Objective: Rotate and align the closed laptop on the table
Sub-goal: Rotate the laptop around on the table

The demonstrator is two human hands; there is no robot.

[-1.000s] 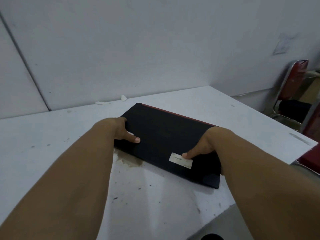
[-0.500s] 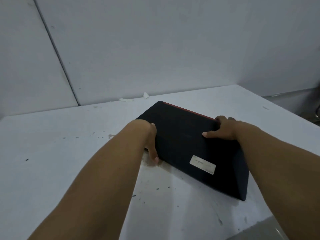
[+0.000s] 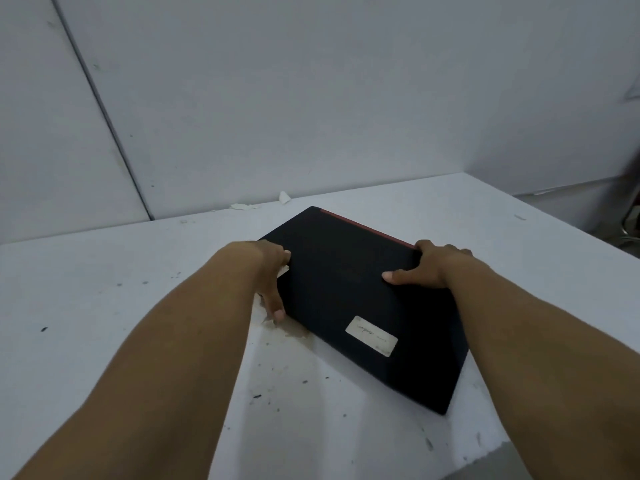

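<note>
On the white table [image 3: 104,289] the closed laptop [image 3: 349,306] lies askew, left hand [image 3: 268,271] and right hand [image 3: 426,268] gripping opposite edges. Best to pivot it flat, both hands turning together, avoiding the near table edge.

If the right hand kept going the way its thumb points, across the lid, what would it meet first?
Judging by this one view, the right hand would slide over the bare lid of the laptop and first meet the left hand gripping the opposite edge; depth is uncertain.
</note>
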